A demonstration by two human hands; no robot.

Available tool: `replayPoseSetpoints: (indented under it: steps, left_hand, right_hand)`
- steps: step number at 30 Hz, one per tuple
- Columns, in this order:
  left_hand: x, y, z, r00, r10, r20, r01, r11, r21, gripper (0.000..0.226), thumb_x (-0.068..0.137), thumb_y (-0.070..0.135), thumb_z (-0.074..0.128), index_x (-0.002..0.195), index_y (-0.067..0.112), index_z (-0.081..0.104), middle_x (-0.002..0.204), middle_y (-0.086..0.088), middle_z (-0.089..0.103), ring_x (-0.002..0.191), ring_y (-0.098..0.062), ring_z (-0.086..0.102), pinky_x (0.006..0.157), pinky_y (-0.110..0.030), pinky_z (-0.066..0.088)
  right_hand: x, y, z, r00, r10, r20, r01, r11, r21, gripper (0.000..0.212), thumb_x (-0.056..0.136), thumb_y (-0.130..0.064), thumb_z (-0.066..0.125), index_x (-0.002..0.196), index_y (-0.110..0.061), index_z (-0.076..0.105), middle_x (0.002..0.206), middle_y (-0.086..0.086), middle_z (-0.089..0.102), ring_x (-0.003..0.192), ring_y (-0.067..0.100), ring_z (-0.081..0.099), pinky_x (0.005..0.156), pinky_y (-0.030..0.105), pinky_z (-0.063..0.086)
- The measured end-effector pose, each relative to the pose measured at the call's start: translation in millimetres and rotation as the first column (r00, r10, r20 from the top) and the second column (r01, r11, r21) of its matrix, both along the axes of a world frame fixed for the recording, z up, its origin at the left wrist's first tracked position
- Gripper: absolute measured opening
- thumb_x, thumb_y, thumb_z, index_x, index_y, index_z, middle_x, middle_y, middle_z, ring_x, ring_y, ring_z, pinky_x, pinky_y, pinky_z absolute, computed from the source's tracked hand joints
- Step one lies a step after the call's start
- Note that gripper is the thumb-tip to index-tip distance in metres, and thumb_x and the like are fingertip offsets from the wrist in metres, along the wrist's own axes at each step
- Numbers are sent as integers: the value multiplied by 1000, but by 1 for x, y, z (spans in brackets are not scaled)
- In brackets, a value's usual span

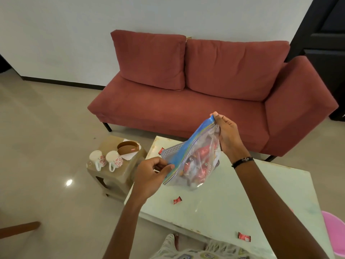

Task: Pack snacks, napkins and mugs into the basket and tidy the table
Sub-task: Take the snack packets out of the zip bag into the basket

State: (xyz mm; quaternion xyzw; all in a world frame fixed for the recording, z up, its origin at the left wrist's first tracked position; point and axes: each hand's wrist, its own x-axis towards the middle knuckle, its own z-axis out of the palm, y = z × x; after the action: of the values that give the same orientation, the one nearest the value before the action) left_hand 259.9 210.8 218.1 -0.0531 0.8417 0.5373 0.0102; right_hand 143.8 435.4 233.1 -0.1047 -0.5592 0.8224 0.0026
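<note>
A clear zip bag (pixel 194 161) with a blue seal strip holds several red-wrapped snacks above the pale green table (pixel 242 199). My left hand (pixel 151 176) pinches the lower end of the seal strip. My right hand (pixel 227 135) grips the upper end, so the bag hangs tilted. Three loose red snacks lie on the table: one at the far left edge (pixel 161 150), one in the middle (pixel 177 200), one near the front edge (pixel 243 236). Two white mugs with red flowers (pixel 97 159) (pixel 114 160) lie tipped on a small beige stool (pixel 113 174), beside a brown napkin holder (pixel 128 147) with white napkins.
A red sofa (pixel 196 101) stands behind the table against the white wall. Something pink (pixel 336 232) shows at the right edge. A grey dotted item (pixel 170 150) lies behind the bag on the table. Glossy tiled floor spreads to the left. My patterned trousers show at the bottom.
</note>
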Motion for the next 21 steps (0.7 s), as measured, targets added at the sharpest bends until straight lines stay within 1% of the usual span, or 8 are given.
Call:
replayPoseSetpoints:
  steps: [3,5,7,11,15,18,19,21]
  left_hand:
    - [-1,11,2,1000,18,-20,-17,999,43,14,73,24,78,67,18,67,63,2,65,56,-3,57,53,-12,48]
    - [-1,17,1,999,-16,30,13,996,93,26,75,26,76,64,9,60,60,-8,58,54,-8,52,53,-19,46]
    - [-1,24,1,990,-84,110,64,982,176,30,85,26,66,64,10,53,59,-9,52,54,-14,49,50,-21,44]
    - [-1,35,4,941,-197,275,47,881,470,25,93,27,53,70,19,59,58,2,53,47,-8,46,44,-16,39]
    - [6,33,1,924,-278,262,57,779,624,42,95,34,47,56,18,43,50,3,41,46,-8,39,48,-19,32]
    - [5,28,-3,947,-222,234,22,769,639,43,95,25,47,53,17,42,47,3,42,44,-8,38,49,-22,30]
    - [4,28,-5,953,-204,225,22,784,621,43,95,21,47,52,17,41,45,3,42,43,-8,37,47,-19,30]
    - [1,28,-11,959,-186,213,26,808,589,42,95,13,46,54,15,40,46,3,41,43,-7,35,44,-15,32]
  right_hand:
    - [-4,-5,-7,1000,-6,1,6,1000,-2,22,91,-19,60,72,-13,68,66,-1,66,68,17,59,76,33,51]
    - [-5,-10,-11,1000,6,-4,-6,1000,-6,22,91,-20,60,73,-13,68,64,-4,66,67,15,58,73,29,50]
    - [-4,-15,-14,1000,31,0,-31,999,-12,22,92,-22,60,73,-15,69,61,-7,65,63,12,55,65,24,48]
    - [0,-25,-16,992,124,-5,-124,989,-78,20,93,-23,56,80,-12,67,51,-9,63,49,4,57,53,16,49]
    - [1,-27,-15,986,150,-67,-156,984,-90,20,94,-22,56,80,-13,67,56,-8,65,54,4,61,55,16,51]
    - [2,-29,-17,985,165,-52,-165,986,1,11,93,-21,57,94,-16,68,87,-5,70,83,7,65,76,18,51]
    - [4,-31,-20,981,191,-21,-189,978,87,17,92,-23,58,107,-18,64,107,-4,66,101,8,60,88,20,47]
    - [13,-35,-29,972,224,77,-236,935,265,45,90,-31,61,133,-23,47,136,-6,44,126,7,40,104,26,35]
